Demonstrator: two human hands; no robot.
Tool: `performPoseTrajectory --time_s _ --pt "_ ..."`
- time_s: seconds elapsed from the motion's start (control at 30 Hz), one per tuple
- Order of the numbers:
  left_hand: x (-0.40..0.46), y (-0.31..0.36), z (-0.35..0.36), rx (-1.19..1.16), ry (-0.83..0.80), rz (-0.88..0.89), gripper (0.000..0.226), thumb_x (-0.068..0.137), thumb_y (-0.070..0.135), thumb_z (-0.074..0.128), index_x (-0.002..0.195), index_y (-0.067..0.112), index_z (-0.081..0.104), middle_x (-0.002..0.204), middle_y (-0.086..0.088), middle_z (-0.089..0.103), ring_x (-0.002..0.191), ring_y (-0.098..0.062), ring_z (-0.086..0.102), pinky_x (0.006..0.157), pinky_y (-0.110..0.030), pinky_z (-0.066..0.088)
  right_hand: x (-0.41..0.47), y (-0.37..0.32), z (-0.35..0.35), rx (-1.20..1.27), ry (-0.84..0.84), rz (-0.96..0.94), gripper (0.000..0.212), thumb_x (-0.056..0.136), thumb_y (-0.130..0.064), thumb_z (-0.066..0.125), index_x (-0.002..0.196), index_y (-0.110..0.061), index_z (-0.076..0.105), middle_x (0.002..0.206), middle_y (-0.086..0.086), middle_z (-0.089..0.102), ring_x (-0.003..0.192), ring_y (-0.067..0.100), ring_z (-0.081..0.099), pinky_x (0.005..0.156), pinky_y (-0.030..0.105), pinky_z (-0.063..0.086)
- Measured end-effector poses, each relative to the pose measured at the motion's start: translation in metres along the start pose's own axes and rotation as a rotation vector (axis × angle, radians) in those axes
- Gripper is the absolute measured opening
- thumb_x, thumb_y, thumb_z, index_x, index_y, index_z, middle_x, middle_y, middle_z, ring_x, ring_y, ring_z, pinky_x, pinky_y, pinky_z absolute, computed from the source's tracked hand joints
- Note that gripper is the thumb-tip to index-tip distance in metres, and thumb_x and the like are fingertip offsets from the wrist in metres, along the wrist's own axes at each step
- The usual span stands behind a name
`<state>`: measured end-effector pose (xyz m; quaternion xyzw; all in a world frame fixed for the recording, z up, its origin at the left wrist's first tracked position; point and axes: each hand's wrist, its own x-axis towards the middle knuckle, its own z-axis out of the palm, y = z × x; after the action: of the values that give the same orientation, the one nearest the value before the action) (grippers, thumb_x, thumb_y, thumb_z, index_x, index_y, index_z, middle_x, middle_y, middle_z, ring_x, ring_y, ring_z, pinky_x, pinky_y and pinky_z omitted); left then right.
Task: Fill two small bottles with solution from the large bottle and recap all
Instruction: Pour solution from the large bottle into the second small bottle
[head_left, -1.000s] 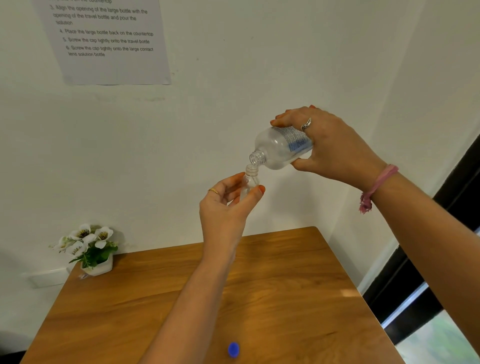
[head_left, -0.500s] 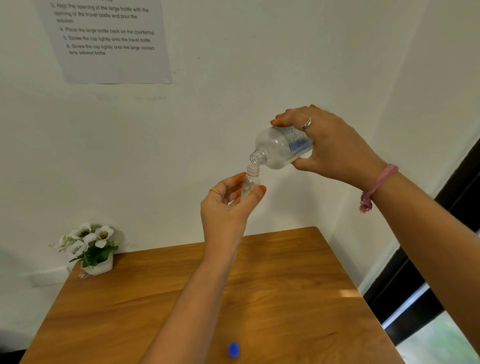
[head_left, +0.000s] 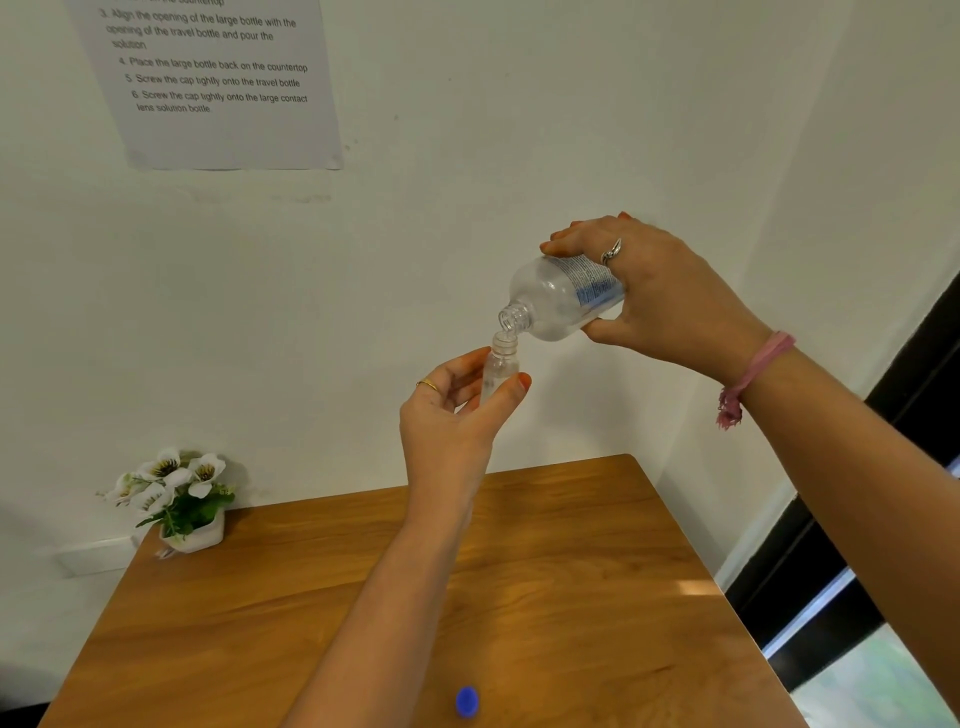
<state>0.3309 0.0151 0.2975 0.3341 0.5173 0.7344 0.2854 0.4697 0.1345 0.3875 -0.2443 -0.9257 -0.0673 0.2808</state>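
Observation:
My right hand (head_left: 660, 291) grips the large clear bottle (head_left: 558, 299), uncapped and tipped down to the left, its mouth just above the open neck of a small clear bottle (head_left: 498, 366). My left hand (head_left: 452, 421) pinches that small bottle upright between thumb and fingers, high above the wooden table (head_left: 571, 571). A blue cap (head_left: 466, 701) lies on the table near its front edge. No second small bottle is in view.
A small white pot of white flowers (head_left: 179, 499) stands at the table's back left corner. An instruction sheet (head_left: 213, 78) hangs on the wall. A dark window frame (head_left: 831, 571) runs along the right.
Both hands and bottles hold nearly the same pose; the small bottle has shifted slightly under the large bottle's mouth.

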Motion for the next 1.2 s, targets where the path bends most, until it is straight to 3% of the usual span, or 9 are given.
performPoseTrajectory --time_s 0.87,1.2 --pt "0.0008 -0.0017 -0.0019 -0.011 0.004 -0.003 0.039 0.072 0.017 0.082 0.108 0.019 0.068 0.1 0.005 0.073 0.094 -0.009 0.069 0.072 -0.013 0.054 -0.0015 -0.0004 0.0029 0.017 -0.015 0.033 0.064 0.07 -0.016 0.077 0.128 -0.019 0.051 0.126 0.003 0.058 0.108 0.024 0.055 0.095 0.031 0.041" --pt "0.0003 -0.0017 -0.0019 -0.007 -0.007 0.001 0.034 0.072 0.018 0.081 0.102 0.025 0.067 0.097 0.008 0.073 0.092 -0.006 0.069 0.069 -0.011 0.053 -0.0027 -0.001 0.0052 0.049 -0.037 0.067 0.066 0.071 -0.019 0.078 0.13 -0.019 0.049 0.128 0.003 0.057 0.112 0.024 0.054 0.099 0.034 0.041"
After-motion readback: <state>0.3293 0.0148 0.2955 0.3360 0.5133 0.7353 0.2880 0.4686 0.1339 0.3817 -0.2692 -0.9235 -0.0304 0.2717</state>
